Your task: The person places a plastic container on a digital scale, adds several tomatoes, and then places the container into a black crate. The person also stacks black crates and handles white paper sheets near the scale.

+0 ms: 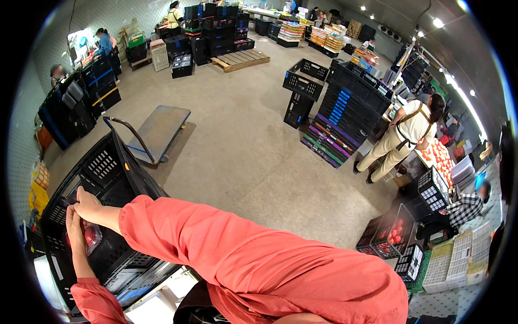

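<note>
Both my arms, in red sleeves, reach into a black plastic crate (101, 162) at the lower left. My right hand (87, 204) is at the far side of the crate, its fingers bent down beside a piece of clear plastic; its grip is unclear. Just below it, touching or nearly touching, is my left hand (75, 227), over clear plastic packaging. A clear plastic pack of red fruit (92, 239) lies in the crate beside my left wrist. My hands hide part of the packs, so I cannot tell what the fingers hold.
A flat platform trolley (162, 129) stands beyond the crate. Stacked black crates (344, 109), a wooden pallet (240, 60) and crates of red fruit (394, 235) stand around the floor. A person in an apron (412, 121) works at a table at right; other people are farther off.
</note>
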{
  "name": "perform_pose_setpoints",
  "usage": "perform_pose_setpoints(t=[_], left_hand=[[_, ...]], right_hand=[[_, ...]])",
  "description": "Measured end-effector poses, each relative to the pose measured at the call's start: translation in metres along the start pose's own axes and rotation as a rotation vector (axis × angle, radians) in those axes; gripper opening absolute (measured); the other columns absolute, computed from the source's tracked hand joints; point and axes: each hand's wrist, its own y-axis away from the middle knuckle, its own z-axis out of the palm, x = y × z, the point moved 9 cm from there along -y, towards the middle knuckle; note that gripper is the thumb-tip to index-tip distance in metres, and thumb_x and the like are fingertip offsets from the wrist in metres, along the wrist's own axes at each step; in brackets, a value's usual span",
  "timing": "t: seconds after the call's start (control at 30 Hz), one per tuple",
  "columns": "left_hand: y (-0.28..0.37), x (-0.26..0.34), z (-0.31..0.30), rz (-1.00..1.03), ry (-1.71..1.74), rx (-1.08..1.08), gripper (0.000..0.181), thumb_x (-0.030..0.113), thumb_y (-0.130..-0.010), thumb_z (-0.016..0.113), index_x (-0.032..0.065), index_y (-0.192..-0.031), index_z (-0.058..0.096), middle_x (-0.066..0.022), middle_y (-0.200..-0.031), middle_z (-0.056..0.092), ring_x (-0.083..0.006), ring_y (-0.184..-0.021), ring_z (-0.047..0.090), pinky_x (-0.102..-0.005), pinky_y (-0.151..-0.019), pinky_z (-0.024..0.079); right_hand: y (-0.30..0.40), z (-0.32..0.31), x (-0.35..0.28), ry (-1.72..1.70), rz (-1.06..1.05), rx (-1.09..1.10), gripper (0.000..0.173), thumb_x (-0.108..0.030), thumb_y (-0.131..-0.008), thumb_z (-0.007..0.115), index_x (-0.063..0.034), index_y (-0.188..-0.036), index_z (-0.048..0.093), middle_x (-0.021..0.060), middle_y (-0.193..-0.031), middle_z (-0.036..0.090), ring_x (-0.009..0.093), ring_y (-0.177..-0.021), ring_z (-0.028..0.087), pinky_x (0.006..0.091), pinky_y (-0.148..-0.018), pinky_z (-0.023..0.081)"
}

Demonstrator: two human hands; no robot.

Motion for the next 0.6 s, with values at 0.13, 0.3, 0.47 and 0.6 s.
perform_pose_setpoints(t=[0.13, 0.3, 0.47, 0.6], left_hand=[[0.004, 0.005, 0.012, -0.015, -0.021, -0.034, 0.015, 0.022, -0.095, 0.045, 0.0084, -0.094, 0.051, 0.0033, -0.065, 0.045, -0.0044, -0.054, 0.041, -0.0188, -0.05, 0.033], [0.003, -0.002, 0.002, 0.022, -0.141, -0.053, 0.019, 0.024, -0.096, 0.039, 0.0091, -0.091, 0.051, 0.0027, -0.062, 0.043, -0.0053, -0.049, 0.038, -0.0198, -0.047, 0.031], [0.005, -0.005, 0.008, -0.044, -0.093, -0.025, 0.02, 0.025, -0.096, 0.039, 0.0101, -0.089, 0.051, 0.0035, -0.061, 0.041, -0.0053, -0.047, 0.035, -0.0206, -0.045, 0.028], [0.007, -0.008, 0.003, -0.077, -0.096, 0.002, 0.021, 0.027, -0.096, 0.038, 0.0111, -0.087, 0.05, 0.0041, -0.06, 0.039, -0.0049, -0.046, 0.033, -0.0208, -0.043, 0.026]], right_hand=[[0.004, -0.003, -0.005, 0.114, -0.037, -0.019, 0.027, -0.011, -0.084, 0.055, 0.0056, -0.102, 0.044, 0.0291, -0.097, 0.06, 0.043, -0.096, 0.059, 0.0478, -0.081, 0.047], [-0.002, 0.015, 0.005, 0.257, -0.108, -0.056, 0.034, -0.013, -0.087, 0.05, 0.0101, -0.111, 0.044, 0.0299, -0.102, 0.06, 0.042, -0.101, 0.058, 0.0465, -0.085, 0.047], [-0.002, 0.012, 0.007, 0.325, -0.094, -0.056, 0.034, -0.013, -0.089, 0.044, 0.0113, -0.112, 0.046, 0.0299, -0.103, 0.061, 0.042, -0.101, 0.058, 0.0462, -0.086, 0.047], [0.002, 0.015, 0.003, 0.358, -0.088, -0.095, 0.032, -0.013, -0.09, 0.042, 0.0107, -0.11, 0.048, 0.0302, -0.102, 0.061, 0.042, -0.099, 0.059, 0.0468, -0.084, 0.048]])
